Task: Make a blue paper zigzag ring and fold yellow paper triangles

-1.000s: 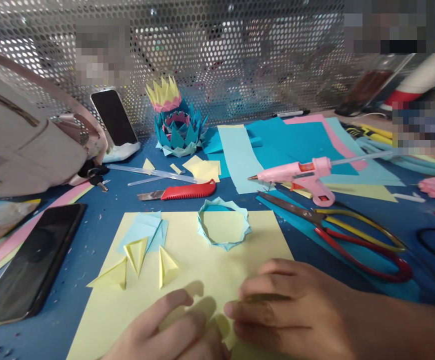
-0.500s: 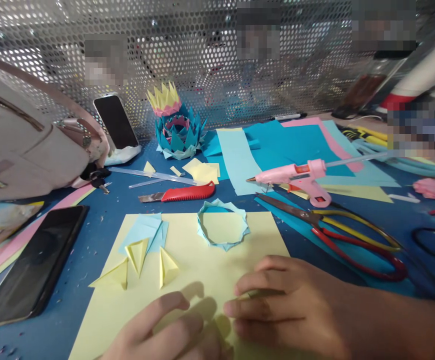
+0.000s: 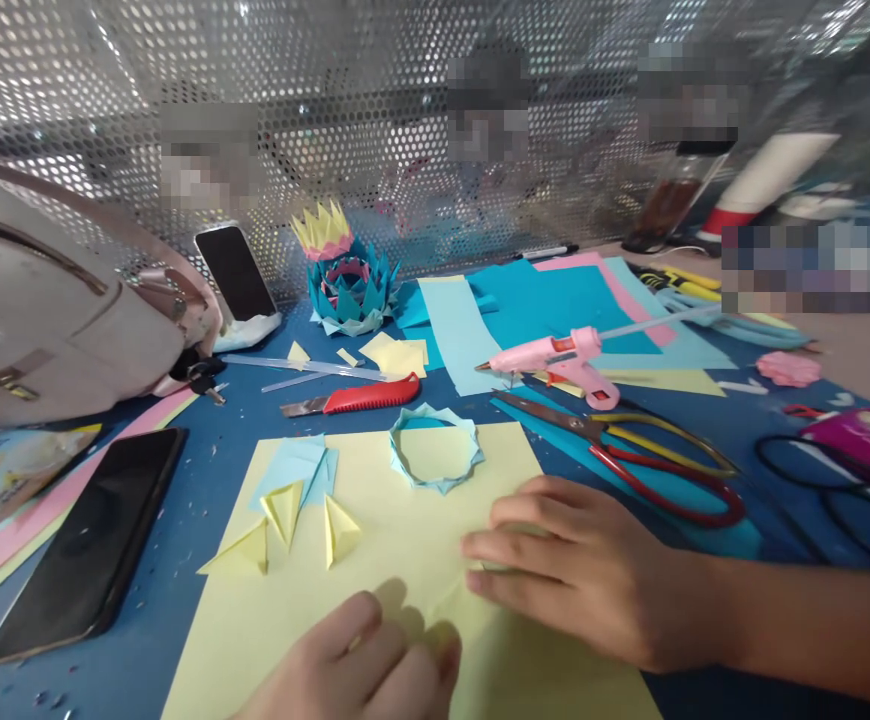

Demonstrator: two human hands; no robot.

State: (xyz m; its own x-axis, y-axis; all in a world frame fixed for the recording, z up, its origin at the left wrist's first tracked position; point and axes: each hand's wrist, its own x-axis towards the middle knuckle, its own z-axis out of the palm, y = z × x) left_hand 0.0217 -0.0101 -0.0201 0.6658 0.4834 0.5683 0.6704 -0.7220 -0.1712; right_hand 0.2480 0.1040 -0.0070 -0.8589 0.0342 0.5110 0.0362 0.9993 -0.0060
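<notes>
My right hand lies flat on a large yellow paper sheet, its fingertips pressing a small yellow fold near the sheet's middle. At the bottom edge my left hand rests with curled fingers on the same fold. Three small yellow folded triangles lie on the sheet's left part beside light blue squares. A light blue folded paper ring sits at the sheet's top edge.
Red-handled scissors, a pink glue gun and a red utility knife lie beyond the sheet. A black phone is at left, a bag behind it. A blue-and-yellow paper lotus stands by the mesh wall.
The view has tilted and shifted, so both hands sit a little higher and more to the left. My right hand's fingers have flattened onto the fold.
</notes>
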